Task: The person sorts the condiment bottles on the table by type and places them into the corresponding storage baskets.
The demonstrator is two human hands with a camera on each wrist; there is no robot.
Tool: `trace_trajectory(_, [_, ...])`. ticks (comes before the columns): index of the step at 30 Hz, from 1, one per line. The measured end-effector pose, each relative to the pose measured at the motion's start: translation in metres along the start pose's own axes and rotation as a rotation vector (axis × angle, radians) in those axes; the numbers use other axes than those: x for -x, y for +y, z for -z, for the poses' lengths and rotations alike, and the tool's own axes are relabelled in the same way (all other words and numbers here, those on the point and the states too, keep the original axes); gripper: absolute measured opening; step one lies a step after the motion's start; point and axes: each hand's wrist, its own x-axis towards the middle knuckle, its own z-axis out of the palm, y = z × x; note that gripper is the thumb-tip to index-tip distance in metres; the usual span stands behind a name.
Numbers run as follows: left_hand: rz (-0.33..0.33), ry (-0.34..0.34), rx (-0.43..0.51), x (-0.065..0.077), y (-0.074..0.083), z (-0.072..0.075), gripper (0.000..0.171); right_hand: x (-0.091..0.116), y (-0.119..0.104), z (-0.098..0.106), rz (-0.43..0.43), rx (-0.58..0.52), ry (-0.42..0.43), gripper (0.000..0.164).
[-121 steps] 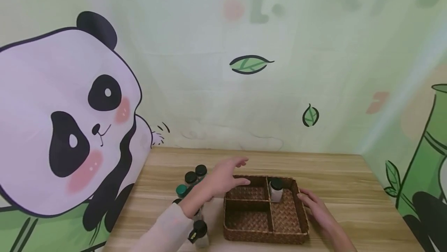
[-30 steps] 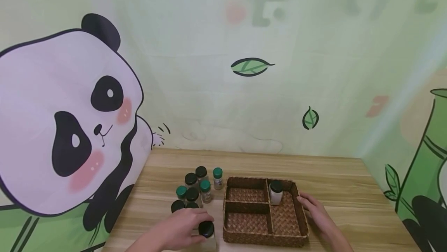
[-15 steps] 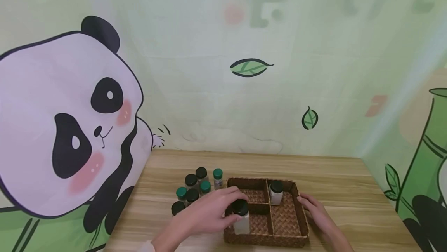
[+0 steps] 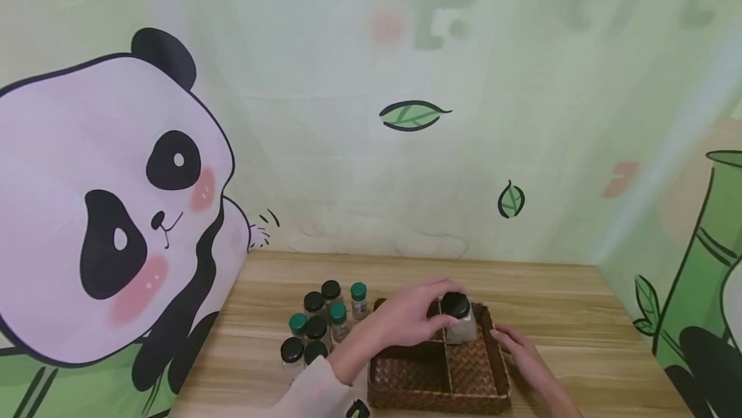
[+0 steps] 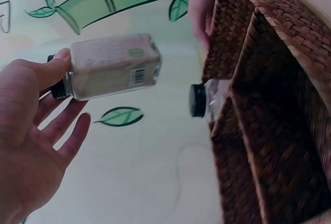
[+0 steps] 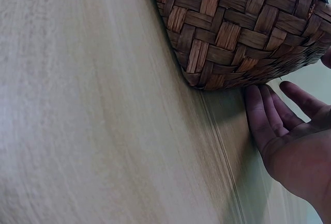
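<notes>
1. Pinched between thumb and fingers of the left hand (image 4: 414, 316), by its black lid: clear jar (image 4: 462, 330), above the right compartment of the woven basket (image 4: 437, 403).
2. Set against the basket's outer right wall: right hand (image 4: 524, 357), fingers extended, gripping nothing.
3. On the wooden table (image 4: 539, 295), left of the basket: bottles with black lids (image 4: 292, 349) and green lids (image 4: 337, 313), grouped closely.
4. Stretched between bottles and clear jar, across the basket's left edge: forearm in pale sleeve (image 4: 315, 391), masking part of the rear-left compartment.
5. Inside the basket: second jar (image 5: 214, 97), lower part hidden by the woven wall.
6. Cut off at the lower edge, beside the sleeve: dark object (image 4: 357, 409), cannot identify.
</notes>
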Motion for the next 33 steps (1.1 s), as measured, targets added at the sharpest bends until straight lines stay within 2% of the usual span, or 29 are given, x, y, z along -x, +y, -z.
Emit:
trace_trajectory(8, [0.022,0.048,-0.026,-0.036,-0.014,-0.032,0.049,0.002,-0.002,0.0,0.033,0.016,0.017,0.06])
trace_trajectory(18, [0.063,0.113,-0.036,-0.061,-0.027,-0.064,0.045,0.004,-0.006,0.0,0.02,0.025,0.021,0.062])
trace_trajectory(24, [0.079,0.074,-0.104,-0.068,-0.032,-0.083,0.045,0.003,-0.005,0.002,0.003,0.006,0.01,0.066])
trace_trajectory(33, [0.152,-0.002,-0.17,-0.071,-0.042,-0.11,0.042,0.001,0.0,0.001,-0.013,-0.028,0.013,0.065])
